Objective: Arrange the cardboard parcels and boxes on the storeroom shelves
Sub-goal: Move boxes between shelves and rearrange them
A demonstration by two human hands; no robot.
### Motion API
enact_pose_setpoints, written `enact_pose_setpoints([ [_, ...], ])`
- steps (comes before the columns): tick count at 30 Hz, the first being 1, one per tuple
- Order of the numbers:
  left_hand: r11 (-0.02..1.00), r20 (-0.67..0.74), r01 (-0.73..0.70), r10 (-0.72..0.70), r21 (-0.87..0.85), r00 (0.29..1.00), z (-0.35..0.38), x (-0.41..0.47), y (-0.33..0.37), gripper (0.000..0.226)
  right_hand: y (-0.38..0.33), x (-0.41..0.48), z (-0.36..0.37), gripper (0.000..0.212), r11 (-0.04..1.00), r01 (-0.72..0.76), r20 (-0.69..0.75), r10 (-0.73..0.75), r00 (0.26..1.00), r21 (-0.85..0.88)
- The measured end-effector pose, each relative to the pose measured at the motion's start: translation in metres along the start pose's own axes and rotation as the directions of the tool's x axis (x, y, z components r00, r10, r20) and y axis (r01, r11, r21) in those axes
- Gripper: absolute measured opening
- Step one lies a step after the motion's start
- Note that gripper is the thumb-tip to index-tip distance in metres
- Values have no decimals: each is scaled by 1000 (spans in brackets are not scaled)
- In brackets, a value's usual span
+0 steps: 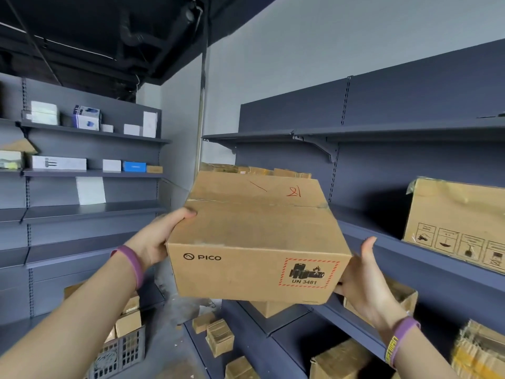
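Note:
A brown cardboard box (257, 236) printed PICO, with a red-bordered UN 3481 battery label, hangs in the air at the centre of the view. My left hand (155, 242) grips its left side, thumb hooked over the top edge. My right hand (363, 285) holds its right side from below, thumb pointing up; its fingers are hidden behind the box. Dark blue shelves (410, 242) run along the right, just beyond the box. A large brown carton (453, 222) with handling symbols stands on the middle right shelf.
Several small cardboard parcels (218, 337) lie on the lower right shelves, with more cartons (257, 170) behind the held box. A dark plastic crate (120, 354) with parcels sits at lower left. White and blue product boxes (87, 117) line the left wall shelves (93, 209).

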State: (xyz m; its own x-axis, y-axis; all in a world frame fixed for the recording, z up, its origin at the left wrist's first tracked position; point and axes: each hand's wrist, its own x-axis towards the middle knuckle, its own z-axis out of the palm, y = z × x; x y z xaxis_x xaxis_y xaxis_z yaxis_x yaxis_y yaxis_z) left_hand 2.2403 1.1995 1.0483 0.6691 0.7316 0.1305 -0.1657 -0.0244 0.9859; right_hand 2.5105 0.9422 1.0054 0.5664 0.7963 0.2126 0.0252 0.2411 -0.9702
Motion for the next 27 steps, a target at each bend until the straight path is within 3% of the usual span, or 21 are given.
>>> enact_pose_setpoints([
  [4, 1000, 14, 0, 0, 0, 1000, 1, -4, -11, 32, -20, 5, 10, 87, 988, -63, -117, 47, 992, -138],
  [8, 998, 119, -30, 22, 64, 993, -5, -5, -18, 68, -28, 13, 18, 64, 983, -63, -145, 38, 989, -175],
  [12, 993, 137, -70, 56, 95, 989, -10, -6, -22, 71, -26, 12, 25, 44, 980, 19, -170, -54, 984, -200],
  [15, 988, 133, -77, 60, 131, 989, -11, -10, -20, 79, -23, 11, 25, 44, 982, 69, -183, -101, 978, -177],
  [18, 990, 101, -45, 32, 131, 994, -9, -15, -15, 102, -17, 11, 23, 42, 984, 64, -186, -95, 978, -165],
  [20, 996, 46, -19, 15, 87, 999, -4, -18, -11, 90, -9, 12, 20, 44, 983, 56, -184, -88, 979, -172],
  [22, 998, -5, 2, -2, 55, 1000, -2, -18, -7, 94, -1, 12, 18, 46, 985, 50, -183, -80, 980, -162],
  [27, 1000, -10, 27, -27, 10, 1000, 4, -15, 5, 89, 12, 12, 13, 47, 970, 59, -167, -100, 981, -236],
])
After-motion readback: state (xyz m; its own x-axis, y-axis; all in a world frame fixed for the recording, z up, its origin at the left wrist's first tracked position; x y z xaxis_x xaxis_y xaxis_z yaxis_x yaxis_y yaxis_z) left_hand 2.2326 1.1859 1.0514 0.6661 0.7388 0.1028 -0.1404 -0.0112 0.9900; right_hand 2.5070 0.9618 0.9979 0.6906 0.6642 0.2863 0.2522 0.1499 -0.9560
